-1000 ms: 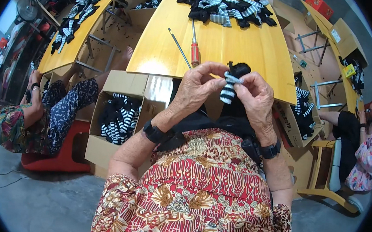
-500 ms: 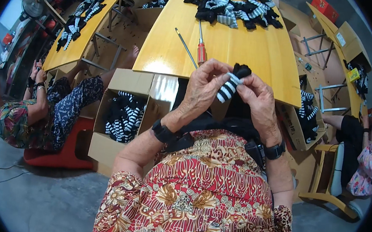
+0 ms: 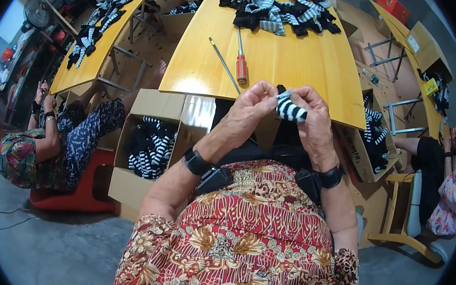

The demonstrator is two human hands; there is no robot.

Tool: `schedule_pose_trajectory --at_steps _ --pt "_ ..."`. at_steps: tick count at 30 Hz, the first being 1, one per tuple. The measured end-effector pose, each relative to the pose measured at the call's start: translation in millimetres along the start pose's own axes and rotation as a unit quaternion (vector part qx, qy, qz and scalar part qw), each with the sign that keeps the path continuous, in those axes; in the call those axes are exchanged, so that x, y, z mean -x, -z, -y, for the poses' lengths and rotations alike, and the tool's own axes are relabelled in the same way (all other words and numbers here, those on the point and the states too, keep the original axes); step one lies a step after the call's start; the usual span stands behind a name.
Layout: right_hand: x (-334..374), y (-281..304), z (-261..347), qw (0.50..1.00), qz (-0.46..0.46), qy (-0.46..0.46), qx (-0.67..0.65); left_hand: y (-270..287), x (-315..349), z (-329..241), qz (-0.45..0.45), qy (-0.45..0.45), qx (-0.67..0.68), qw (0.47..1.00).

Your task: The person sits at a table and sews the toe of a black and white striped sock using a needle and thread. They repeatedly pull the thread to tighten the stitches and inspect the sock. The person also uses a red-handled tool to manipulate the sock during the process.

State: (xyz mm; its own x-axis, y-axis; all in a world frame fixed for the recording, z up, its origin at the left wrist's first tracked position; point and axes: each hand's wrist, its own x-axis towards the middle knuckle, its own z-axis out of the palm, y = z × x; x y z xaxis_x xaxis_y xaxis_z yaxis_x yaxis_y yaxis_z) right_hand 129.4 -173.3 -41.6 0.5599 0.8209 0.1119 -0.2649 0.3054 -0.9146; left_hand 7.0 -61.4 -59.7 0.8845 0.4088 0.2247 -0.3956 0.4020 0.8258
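Just past the near edge of the yellow table, I have a small black-and-white striped knit piece (image 3: 291, 110) between my two hands. It is a short tube of cloth with a black end and a light grey edge; whether it is a sock or a glove I cannot tell. My left hand (image 3: 256, 102) pinches its grey edge with thumb and fingertips. On the other side, my right hand (image 3: 313, 109) grips the cloth, its fingers curled over the top. A red-handled screwdriver (image 3: 241, 67) and a thin dark rod (image 3: 223, 62) lie on the table beyond my left hand.
Striped and black knit pieces (image 3: 275, 11) are heaped at the far end of the table (image 3: 197, 58). Open cardboard boxes of them stand at left (image 3: 122, 133) and right (image 3: 365, 160). Co-workers sit at side tables (image 3: 82, 70), one on a red chair (image 3: 74, 194).
The striped piece has swung from pointing down-left to pointing right, under my right fingers. Both hands still hold it. The view has shifted slightly.
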Motion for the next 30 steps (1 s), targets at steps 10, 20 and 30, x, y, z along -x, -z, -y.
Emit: schedule_pose_trajectory --at_steps 10,20,30 --pt "6 5 9 0.995 0.087 0.037 -0.027 -7 -5 -7 -0.069 -0.015 -0.004 0.998" --pt "-5 -1 5 0.997 0.029 -0.045 -0.053 -6 -5 3 -0.050 -0.008 0.033 0.998" --pt "3 -2 13 0.985 0.047 0.025 0.162 6 -5 6 -0.038 0.047 0.035 0.998"
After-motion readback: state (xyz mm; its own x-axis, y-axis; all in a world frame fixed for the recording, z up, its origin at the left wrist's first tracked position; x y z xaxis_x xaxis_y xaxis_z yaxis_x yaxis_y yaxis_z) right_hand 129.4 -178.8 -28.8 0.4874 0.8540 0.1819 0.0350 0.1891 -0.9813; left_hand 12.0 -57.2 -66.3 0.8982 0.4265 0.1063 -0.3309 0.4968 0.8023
